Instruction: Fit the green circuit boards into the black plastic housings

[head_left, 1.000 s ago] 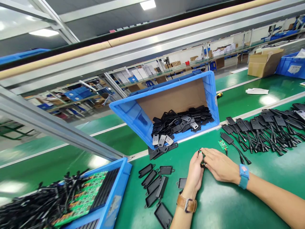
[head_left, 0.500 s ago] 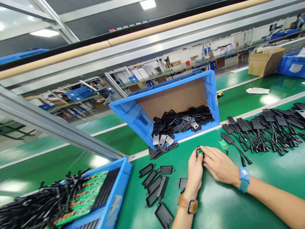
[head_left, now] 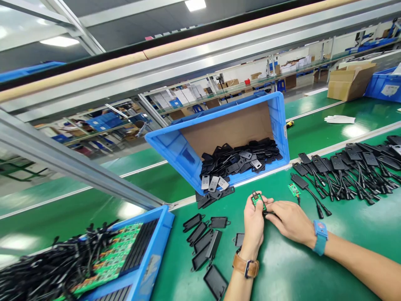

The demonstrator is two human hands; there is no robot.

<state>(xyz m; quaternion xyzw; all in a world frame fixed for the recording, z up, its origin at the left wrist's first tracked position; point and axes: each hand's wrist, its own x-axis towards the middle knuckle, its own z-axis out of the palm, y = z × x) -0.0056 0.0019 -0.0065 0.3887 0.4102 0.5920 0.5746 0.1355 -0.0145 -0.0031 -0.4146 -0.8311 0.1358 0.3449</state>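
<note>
My left hand is closed around a small green circuit board seated in a black plastic case, thumb pressed on its face. Against the lower right of the case, my right hand pinches a black cable that comes off it; the fingertips partly hide it. Just right of my hands lies a loose green circuit board with a short cable. Several open black case halves are spread on the green bench left of my left wrist, and another case half lies partly behind that wrist.
A tilted blue bin holds many black cover plates. At lower left, a blue crate carries boards with black cables. Finished-looking cased units with cables line the right side. A white glove lies beyond.
The case with the board has shifted slightly left and tilted, showing more of the board. My right fingers have slid down from its top edge to the cable at its lower end.
</note>
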